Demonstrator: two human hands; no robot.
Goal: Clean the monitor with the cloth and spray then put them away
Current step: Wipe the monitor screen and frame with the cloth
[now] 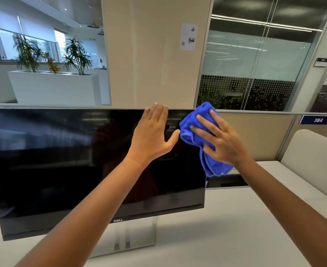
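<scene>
Microfibre, soft and light, is what you have bunched under your right hand [219, 139]: the blue cloth [201, 132] sits pressed against the upper right corner of the Dell monitor [62, 160], right of centre in the frame, with a loose tail hanging below your palm past the screen's right edge. Your fingers are spread and curled over it, gripping it flat to the glass. Your left hand [151, 133] is open, grasping nothing, palm laid on the screen with the fingertips reaching the top bezel, apparently steadying the panel. Treat that panel as fragile and tippy: it stands on a narrow silver stand [133, 236], so press lightly and brace at the bezel, not the glass, since a bare palm will likely leave marks. The cloth should glide easily; keep it wadded so the tail does not drag. Most of the dark screen stretches unobstructed toward the left of the frame. The white desk [226, 228] lies bare at lower right. No spray bottle is in view.
</scene>
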